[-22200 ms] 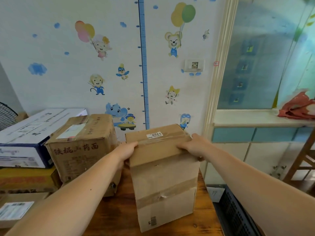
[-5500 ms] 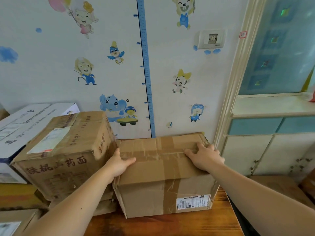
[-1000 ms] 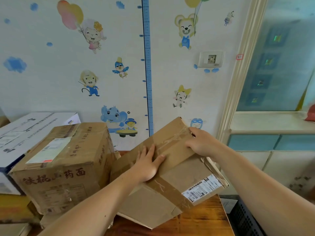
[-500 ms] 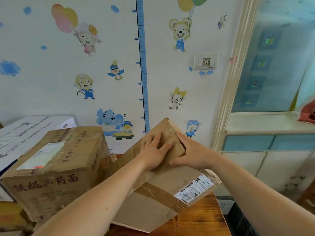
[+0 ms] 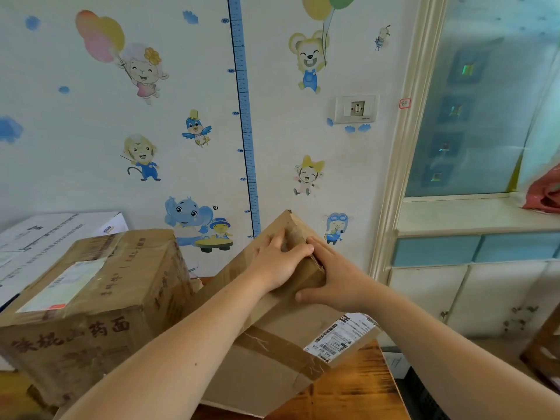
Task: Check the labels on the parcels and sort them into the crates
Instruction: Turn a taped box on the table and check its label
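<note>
A tilted cardboard parcel [image 5: 272,368] rests on the wooden counter [image 5: 348,395], its high corner near the wall [image 5: 75,183], which is covered in cartoon stickers. The left hand [image 5: 278,263] presses flat on its upper face. The right hand [image 5: 336,280] lies beside it with straight fingers, so neither grip closes round anything. A shipping label [image 5: 342,333] shows at the parcel's lower right. A bigger carton [image 5: 91,298] sits just left of the parcel. A black crate [image 5: 424,395] stands off the counter's right edge, below a frosted window [image 5: 485,101].

Cartoon wall stickers [image 5: 142,71], blue height chart [image 5: 245,116], wall socket [image 5: 356,109], perhaps red cloth [image 5: 545,195]
</note>
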`<state>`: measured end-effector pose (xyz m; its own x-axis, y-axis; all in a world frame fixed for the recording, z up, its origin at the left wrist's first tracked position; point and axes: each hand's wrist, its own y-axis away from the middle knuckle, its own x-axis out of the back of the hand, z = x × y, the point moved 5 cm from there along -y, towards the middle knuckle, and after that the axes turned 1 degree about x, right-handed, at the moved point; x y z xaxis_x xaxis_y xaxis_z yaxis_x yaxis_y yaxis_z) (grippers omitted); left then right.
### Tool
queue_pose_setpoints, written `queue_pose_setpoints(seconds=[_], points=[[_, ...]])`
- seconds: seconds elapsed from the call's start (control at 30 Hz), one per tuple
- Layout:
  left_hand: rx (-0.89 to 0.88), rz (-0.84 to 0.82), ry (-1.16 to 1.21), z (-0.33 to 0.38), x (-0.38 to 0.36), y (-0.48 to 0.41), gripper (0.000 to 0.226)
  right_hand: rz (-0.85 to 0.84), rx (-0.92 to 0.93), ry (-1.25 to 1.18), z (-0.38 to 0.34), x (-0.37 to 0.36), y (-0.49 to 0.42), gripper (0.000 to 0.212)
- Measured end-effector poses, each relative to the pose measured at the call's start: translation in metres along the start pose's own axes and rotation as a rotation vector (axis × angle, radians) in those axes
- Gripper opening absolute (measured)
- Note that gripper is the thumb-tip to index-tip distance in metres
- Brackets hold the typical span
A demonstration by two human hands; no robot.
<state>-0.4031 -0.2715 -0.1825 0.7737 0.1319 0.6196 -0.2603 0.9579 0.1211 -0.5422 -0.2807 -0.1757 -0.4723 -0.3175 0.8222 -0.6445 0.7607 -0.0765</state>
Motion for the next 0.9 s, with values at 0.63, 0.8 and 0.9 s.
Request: queue_pose_setpoints(seconds=[0.63,0.8,0.9], points=[[-0.029,0.023,0.066,0.017,-0.002,0.004,0.097,0.015,0.021,-0.085,0.025,-0.009,0.005,0.094],[-0.045,0.026,0.147,0.010,-0.002,0.000,0.088,0.022,0.037,-0.044,0.019,-0.008,-0.002,0.095],[-0.025,0.031,0.214,0.009,0.007,0.003,0.092,0.049,0.010,-0.010,0.013,-0.003,-0.006,0.100]])
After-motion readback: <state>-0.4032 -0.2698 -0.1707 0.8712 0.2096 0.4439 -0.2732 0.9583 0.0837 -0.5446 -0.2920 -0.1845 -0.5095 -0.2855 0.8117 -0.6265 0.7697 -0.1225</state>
